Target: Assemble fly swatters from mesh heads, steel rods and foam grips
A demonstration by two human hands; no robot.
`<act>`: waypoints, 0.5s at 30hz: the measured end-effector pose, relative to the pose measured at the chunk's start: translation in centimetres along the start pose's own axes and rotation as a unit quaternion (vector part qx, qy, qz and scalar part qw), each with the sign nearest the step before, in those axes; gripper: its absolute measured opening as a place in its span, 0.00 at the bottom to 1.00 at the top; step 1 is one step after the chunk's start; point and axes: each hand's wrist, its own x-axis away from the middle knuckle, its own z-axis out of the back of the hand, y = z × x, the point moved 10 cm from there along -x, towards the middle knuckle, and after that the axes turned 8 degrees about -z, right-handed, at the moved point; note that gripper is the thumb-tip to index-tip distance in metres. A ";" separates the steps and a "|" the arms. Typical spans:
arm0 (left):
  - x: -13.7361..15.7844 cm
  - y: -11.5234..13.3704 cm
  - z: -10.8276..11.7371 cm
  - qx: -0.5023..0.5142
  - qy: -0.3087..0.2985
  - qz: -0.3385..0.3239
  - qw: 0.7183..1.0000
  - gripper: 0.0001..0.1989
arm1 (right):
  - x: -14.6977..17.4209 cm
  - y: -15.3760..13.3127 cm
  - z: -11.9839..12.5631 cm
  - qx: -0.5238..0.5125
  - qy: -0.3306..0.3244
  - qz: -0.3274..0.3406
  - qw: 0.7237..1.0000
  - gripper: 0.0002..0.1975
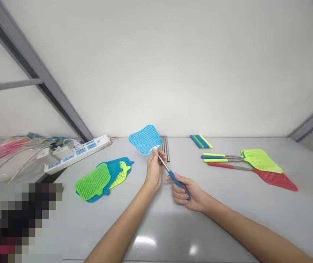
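Observation:
A blue fly swatter is held up over the middle of the table, its mesh head toward the wall and its handle slanting down to the right. My left hand pinches it where the head meets the metal rod. Around the blue grip my right hand is closed. Behind my left hand lie several metal rods, partly covered. Loose swatter heads in green, blue and yellow overlap on the left.
Several loose grips in blue, green and yellow lie at the back. On the right are whole fly swatters with yellow and red heads. A white power strip with plugs sits at the left beside pink bundles.

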 end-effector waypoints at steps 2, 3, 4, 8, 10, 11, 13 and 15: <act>0.0 0.2 0.0 -0.014 0.001 0.005 1.000 0.17 | 0.1 0.0 0.0 0.009 0.009 0.004 1.000 0.15; 0.0 0.2 0.0 -0.021 0.001 0.007 1.000 0.17 | 0.2 0.0 0.0 0.013 0.015 0.007 1.000 0.15; 0.0 0.2 0.0 -0.028 0.000 0.008 1.000 0.17 | 0.3 -0.1 0.1 0.016 0.022 0.010 1.000 0.15; -0.1 0.1 0.3 -0.053 -0.004 0.006 0.999 0.17 | 0.6 -1.0 1.0 0.018 0.059 0.029 0.998 0.14; -0.1 0.0 0.4 -0.056 -0.004 0.002 0.998 0.17 | 0.7 -1.9 1.3 -0.008 0.058 0.053 0.997 0.13; 0.0 0.1 0.3 -0.055 -0.007 -0.002 0.998 0.17 | 0.8 -2.3 1.5 -0.024 0.052 0.064 0.996 0.12; 0.0 0.2 -0.1 -0.054 -0.023 -0.006 0.998 0.17 | 1.0 -2.9 1.7 -0.057 0.037 0.078 0.995 0.13; 0.1 0.3 -0.7 -0.053 -0.045 -0.002 0.998 0.17 | 1.1 -3.2 1.7 -0.081 0.022 0.076 0.994 0.15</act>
